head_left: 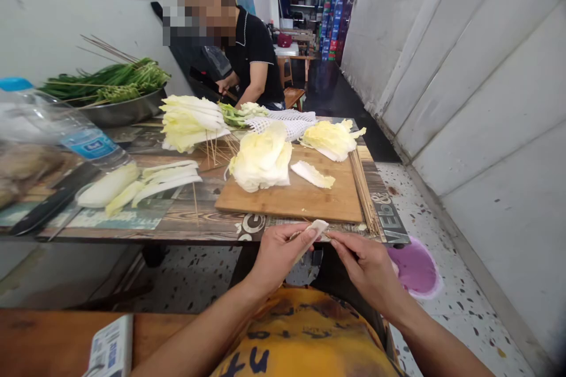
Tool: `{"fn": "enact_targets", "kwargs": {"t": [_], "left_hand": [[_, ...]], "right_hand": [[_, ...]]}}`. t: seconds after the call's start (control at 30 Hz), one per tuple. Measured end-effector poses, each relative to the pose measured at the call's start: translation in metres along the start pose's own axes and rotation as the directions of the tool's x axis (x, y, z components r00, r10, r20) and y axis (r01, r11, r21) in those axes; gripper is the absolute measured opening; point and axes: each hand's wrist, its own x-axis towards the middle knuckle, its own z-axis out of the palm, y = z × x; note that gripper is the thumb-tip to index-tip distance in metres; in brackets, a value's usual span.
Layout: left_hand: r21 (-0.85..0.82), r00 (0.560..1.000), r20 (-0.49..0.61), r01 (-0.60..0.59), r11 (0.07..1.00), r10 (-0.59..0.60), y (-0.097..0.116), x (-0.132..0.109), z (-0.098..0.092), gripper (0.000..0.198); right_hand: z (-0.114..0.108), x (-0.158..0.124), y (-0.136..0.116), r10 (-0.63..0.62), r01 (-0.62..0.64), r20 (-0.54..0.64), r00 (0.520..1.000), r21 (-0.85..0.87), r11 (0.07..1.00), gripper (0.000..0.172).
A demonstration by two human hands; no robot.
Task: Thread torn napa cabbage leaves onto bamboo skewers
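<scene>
My left hand (278, 256) pinches a pale strip of cabbage (315, 230) just below the table's front edge. My right hand (369, 268) is closed beside it, fingertips at the strip's right end, apparently holding a thin bamboo skewer that I can barely make out. Above them a wooden cutting board (309, 197) carries a cabbage heap (263, 159), a smaller heap (331, 138) and one loose leaf piece (313, 175). A row of bamboo skewers (363, 188) lies along the board's right side.
Skewered cabbage (190, 121) and white stalks (145, 182) lie on the table (186, 221) to the left, with a water bottle (66, 129), a knife (48, 203) and a metal bowl of greens (115, 91). Another person (247, 59) sits opposite. A purple basin (415, 268) sits on the floor.
</scene>
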Motion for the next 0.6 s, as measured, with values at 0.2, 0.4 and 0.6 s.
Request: {"fn": "enact_targets", "kwargs": {"t": [0.2,0.4,0.6], "left_hand": [[-0.016,0.987,-0.157,0.024,1.0,-0.026,-0.001,0.004,-0.01,0.028],[0.079,0.976,0.207,-0.092,0.993,0.074,-0.001,-0.005,0.012,0.029],[0.48,0.878,0.277,-0.479,0.735,0.391,0.016,0.039,-0.006,0.031]], "right_hand": [[-0.015,-0.009,0.01,0.015,-0.013,0.08,0.997,-0.029,1.0,0.023],[-0.007,-0.011,0.006,0.036,-0.041,0.058,0.998,0.08,0.996,0.023],[-0.024,-0.016,0.017,0.173,-0.169,-0.11,0.979,0.044,0.985,0.018]]}}
